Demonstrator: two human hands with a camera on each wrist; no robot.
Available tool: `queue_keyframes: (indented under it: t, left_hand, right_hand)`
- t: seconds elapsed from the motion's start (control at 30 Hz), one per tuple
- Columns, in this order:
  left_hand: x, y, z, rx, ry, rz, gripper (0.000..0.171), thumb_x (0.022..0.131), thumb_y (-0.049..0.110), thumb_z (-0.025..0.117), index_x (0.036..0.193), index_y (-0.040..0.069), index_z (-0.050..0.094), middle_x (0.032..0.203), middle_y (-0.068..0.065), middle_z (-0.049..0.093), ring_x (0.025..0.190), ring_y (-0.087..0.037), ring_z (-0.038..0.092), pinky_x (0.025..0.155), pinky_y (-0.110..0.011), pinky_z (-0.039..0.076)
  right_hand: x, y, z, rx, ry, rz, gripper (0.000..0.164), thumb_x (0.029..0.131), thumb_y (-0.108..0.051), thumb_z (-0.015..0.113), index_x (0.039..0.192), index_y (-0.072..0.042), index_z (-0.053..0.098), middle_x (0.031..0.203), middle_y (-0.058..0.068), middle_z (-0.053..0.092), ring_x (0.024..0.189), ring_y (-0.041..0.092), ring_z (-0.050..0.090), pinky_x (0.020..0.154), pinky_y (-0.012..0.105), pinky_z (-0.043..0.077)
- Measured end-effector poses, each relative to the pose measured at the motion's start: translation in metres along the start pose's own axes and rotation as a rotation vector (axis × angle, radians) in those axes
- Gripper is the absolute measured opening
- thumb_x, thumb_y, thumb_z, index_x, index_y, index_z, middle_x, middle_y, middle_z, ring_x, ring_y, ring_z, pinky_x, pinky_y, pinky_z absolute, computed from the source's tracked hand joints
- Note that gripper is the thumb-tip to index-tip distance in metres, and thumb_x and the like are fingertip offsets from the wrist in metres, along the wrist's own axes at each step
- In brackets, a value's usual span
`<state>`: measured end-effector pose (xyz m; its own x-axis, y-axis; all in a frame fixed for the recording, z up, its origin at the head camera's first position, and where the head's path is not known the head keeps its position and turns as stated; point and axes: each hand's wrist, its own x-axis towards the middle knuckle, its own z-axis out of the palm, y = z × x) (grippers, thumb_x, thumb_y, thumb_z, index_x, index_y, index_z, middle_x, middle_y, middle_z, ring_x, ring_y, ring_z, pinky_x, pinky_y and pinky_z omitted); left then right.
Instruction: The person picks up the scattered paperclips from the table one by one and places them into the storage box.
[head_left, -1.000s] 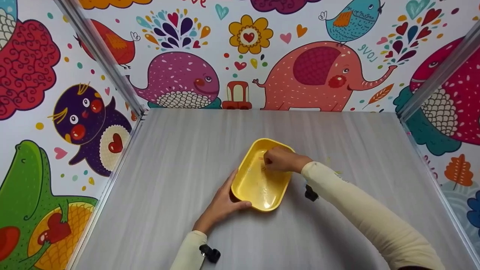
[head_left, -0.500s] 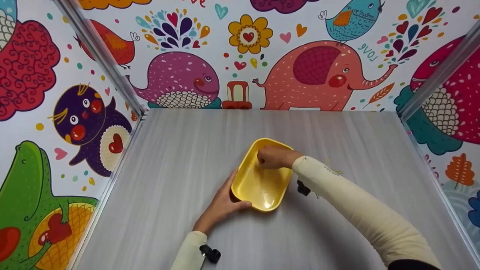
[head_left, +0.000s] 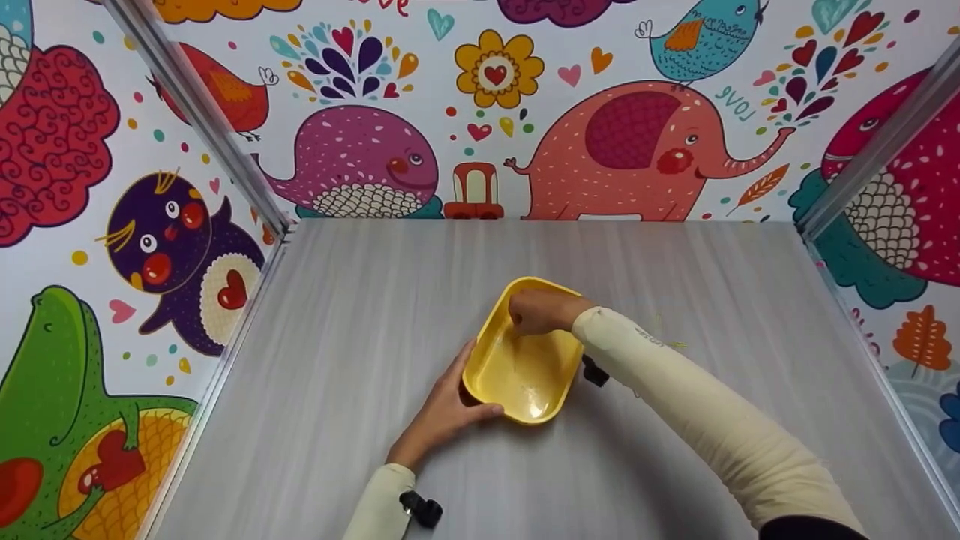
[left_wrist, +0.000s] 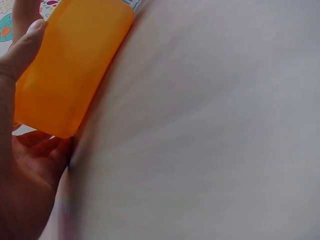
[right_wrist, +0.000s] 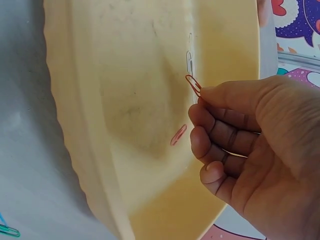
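My left hand (head_left: 442,409) grips the near left corner of a yellow plastic tray (head_left: 525,375), thumb along its near end and fingers along the left side. In the left wrist view the tray (left_wrist: 75,60) shows its outer wall beside the thumb. My right hand (head_left: 544,311) is inside the far part of the tray. There its thumb and forefinger pinch a red paper clip (right_wrist: 193,86), the other fingers curled below. A silver paper clip (right_wrist: 189,62) lies along the foot of the tray wall, its end by the red one. A pinkish-red paper clip (right_wrist: 178,135) lies on the tray floor.
Yellow paper clips (head_left: 678,345) lie on the grey table (head_left: 360,315) right of the tray, partly behind the right sleeve. A green paper clip (right_wrist: 10,230) shows outside the tray. Metal posts (head_left: 191,105) and printed wall panels (head_left: 360,157) border the table.
My right hand has shifted left and slightly away inside the tray, and its sleeve has followed over the right rim. The left hand and tray stay in place.
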<state>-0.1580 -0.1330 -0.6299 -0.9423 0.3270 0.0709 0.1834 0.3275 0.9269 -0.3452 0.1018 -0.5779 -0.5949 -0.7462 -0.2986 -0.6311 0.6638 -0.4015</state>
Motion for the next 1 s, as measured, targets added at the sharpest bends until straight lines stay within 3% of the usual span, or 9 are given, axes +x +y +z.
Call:
queue_keyframes:
  t: [0.23,0.33,0.7,1.0]
  left_hand:
    - [0.001,-0.001,0.001,-0.011,0.007,0.010,0.122,0.086,0.034,0.098,0.176,0.007,0.020,0.179,-0.012,0.031,0.161,-0.031,0.036,0.130,-0.058,0.027]
    - [0.001,-0.001,0.001,-0.013,0.011,0.016,0.122,0.085,0.032,0.099,0.176,0.008,0.022,0.179,-0.012,0.031,0.162,-0.031,0.034,0.130,-0.059,0.025]
    - [0.001,-0.001,-0.002,-0.016,-0.001,0.007,0.121,0.087,0.034,0.097,0.177,0.009,0.021,0.179,-0.009,0.032,0.162,-0.029,0.034,0.130,-0.058,0.025]
    - [0.001,-0.001,0.000,-0.016,0.007,0.013,0.122,0.086,0.035,0.098,0.176,0.007,0.021,0.179,-0.011,0.032,0.162,-0.032,0.035,0.130,-0.060,0.025]
  right_hand:
    - [-0.029,-0.040,-0.027,0.045,0.013,0.056,0.013,0.102,-0.006,0.071,0.093,-0.001,0.079,0.064,-0.001,0.052,0.060,0.017,0.050,0.063,0.030,0.044]
    - [-0.034,-0.046,-0.029,0.035,0.047,0.050,0.013,0.103,-0.007,0.071,0.099,0.000,0.082,0.066,-0.001,0.054,0.061,0.017,0.051,0.065,0.031,0.045]
    - [-0.045,-0.039,-0.022,0.092,0.213,-0.080,0.012,0.104,-0.008,0.075,0.110,-0.001,0.083,0.092,0.005,0.076,0.081,0.020,0.062,0.084,0.037,0.060]
    - [-0.070,-0.023,-0.014,0.168,0.316,-0.006,0.011,0.105,-0.010,0.075,0.110,-0.004,0.082,0.096,0.002,0.074,0.084,0.019,0.063,0.085,0.037,0.060]
